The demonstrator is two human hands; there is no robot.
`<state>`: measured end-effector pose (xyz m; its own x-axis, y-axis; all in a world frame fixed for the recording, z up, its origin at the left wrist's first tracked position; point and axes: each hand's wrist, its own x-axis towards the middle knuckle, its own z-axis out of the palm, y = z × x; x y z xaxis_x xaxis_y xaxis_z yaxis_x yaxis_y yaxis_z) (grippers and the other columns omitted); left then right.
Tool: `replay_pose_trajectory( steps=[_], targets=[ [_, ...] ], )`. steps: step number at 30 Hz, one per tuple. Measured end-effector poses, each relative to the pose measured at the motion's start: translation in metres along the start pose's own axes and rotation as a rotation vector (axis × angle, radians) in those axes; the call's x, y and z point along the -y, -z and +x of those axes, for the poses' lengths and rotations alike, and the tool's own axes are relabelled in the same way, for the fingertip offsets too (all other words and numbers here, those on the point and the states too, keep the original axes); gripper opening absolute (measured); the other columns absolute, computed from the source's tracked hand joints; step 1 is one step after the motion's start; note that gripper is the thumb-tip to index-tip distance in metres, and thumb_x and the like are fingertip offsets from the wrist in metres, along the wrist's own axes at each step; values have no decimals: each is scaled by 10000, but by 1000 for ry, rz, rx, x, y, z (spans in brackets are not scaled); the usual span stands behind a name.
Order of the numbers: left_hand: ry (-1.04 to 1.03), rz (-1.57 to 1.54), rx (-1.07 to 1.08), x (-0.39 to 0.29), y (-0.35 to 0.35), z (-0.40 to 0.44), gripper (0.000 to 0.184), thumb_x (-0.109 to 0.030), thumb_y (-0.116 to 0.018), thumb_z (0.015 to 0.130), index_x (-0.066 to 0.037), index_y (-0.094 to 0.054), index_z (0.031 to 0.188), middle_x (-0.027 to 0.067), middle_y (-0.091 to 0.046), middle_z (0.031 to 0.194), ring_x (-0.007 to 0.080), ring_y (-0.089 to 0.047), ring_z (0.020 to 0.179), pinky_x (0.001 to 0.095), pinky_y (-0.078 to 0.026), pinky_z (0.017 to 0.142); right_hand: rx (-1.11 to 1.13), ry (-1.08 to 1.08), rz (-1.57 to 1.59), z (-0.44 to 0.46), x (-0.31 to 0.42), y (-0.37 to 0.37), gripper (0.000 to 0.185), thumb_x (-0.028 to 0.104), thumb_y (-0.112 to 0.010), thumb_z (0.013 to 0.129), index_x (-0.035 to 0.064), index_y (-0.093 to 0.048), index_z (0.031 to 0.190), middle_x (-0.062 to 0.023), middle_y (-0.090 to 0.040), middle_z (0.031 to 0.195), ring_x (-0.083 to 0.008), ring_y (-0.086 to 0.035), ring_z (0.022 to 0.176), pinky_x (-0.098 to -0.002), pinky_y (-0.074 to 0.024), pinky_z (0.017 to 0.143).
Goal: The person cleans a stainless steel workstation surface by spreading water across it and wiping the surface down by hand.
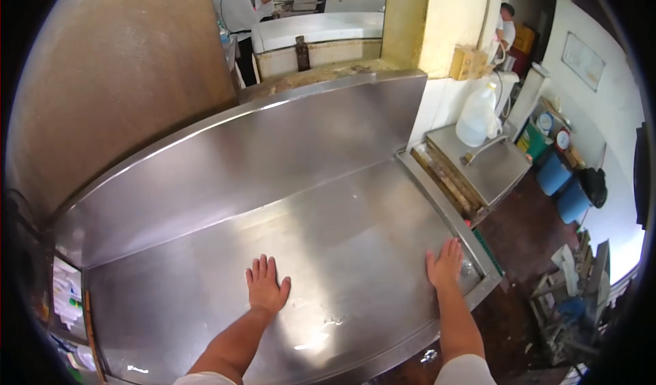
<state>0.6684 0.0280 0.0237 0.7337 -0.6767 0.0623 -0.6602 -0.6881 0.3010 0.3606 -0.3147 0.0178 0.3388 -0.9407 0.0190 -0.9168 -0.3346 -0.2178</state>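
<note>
A wide stainless steel table (184, 282) with a raised back panel spreads out before me. My left hand (266, 286) rests flat near its middle, fingers apart and nothing under it that I can see. Toward the right end, my right hand (445, 265) lies with fingers stretched out, close to the raised metal rim (482, 282). Small wet spots (331, 320) shine on the metal in front of the left hand. A little clear water or something glassy shows beside the right hand; I cannot tell which.
Right of the table stands a metal-lidded box (471, 166) with a translucent jug (475, 115) on it. Blue bins (572, 200) and a cluttered rack (570, 303) line the right side. Behind the back panel, people (236, 9) stand near a white counter (318, 29).
</note>
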Motion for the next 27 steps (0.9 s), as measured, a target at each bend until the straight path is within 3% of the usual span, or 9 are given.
replay_pose_trajectory(
  steps=[4, 7, 10, 13, 16, 22, 25, 27],
  targets=[
    [-1, -6, -2, 1, 2, 0, 721, -425, -517, 910, 4, -353, 1465, 229, -284, 1556, 403, -197, 1459, 553, -113, 1180, 87, -94, 86, -15, -9, 27, 826, 536, -550, 886, -28, -365, 1461, -258, -257, 1562, -369, -192, 1477, -472, -154, 1200],
    [-11, 1, -25, 4, -4, -1, 728, -437, -511, 909, 9, -356, 1462, 230, -290, 1552, 408, -209, 1453, 569, -128, 1173, 264, -197, -19, -33, -11, 61, 768, 497, -593, 855, -31, -457, 1395, -267, -306, 1537, -389, -226, 1460, -491, -169, 1192],
    [-15, 27, -25, 6, -7, 0, 734, -446, -505, 909, 12, -355, 1462, 228, -293, 1550, 408, -212, 1451, 577, -132, 1170, -102, 12, -129, -79, -34, 44, 709, 428, -625, 822, -26, -508, 1354, -276, -333, 1514, -400, -253, 1444, -516, -181, 1182],
    [-7, 22, -10, 6, -6, 0, 735, -448, -500, 911, 12, -350, 1465, 225, -287, 1554, 404, -207, 1455, 575, -126, 1173, -89, 22, -53, -119, -41, 28, 676, 380, -650, 808, -26, -526, 1335, -273, -332, 1516, -406, -251, 1442, -538, -179, 1178],
    [4, 18, 5, 3, -2, 1, 739, -449, -498, 913, 11, -344, 1470, 223, -282, 1558, 401, -202, 1458, 569, -120, 1177, -228, 21, 97, -125, -45, 21, 661, 348, -659, 814, -21, -516, 1344, -267, -314, 1527, -418, -239, 1443, -548, -169, 1179],
    [14, 16, 14, 2, -1, 0, 748, -451, -503, 910, 8, -336, 1477, 224, -275, 1563, 397, -198, 1462, 562, -116, 1181, -255, 32, 105, -125, -49, 17, 673, 336, -668, 816, -16, -494, 1363, -261, -246, 1560, -433, -220, 1445, -542, -167, 1180],
    [15, 17, 11, 2, -2, 1, 748, -450, -500, 910, 8, -334, 1478, 224, -271, 1565, 397, -196, 1463, 563, -116, 1181, -233, 84, 115, -120, -61, 29, 642, 331, -664, 846, -16, -496, 1359, -244, -343, 1523, -433, -344, 1393, -541, -271, 1144],
    [10, 23, 15, 2, -2, 1, 746, -448, -498, 911, 8, -333, 1478, 223, -269, 1566, 397, -194, 1464, 563, -116, 1180, 1, -42, 467, -111, -76, 67, 602, 352, -645, 880, -2, -513, 1348, -216, -449, 1455, -403, -473, 1297, -514, -377, 1066]
  ],
)
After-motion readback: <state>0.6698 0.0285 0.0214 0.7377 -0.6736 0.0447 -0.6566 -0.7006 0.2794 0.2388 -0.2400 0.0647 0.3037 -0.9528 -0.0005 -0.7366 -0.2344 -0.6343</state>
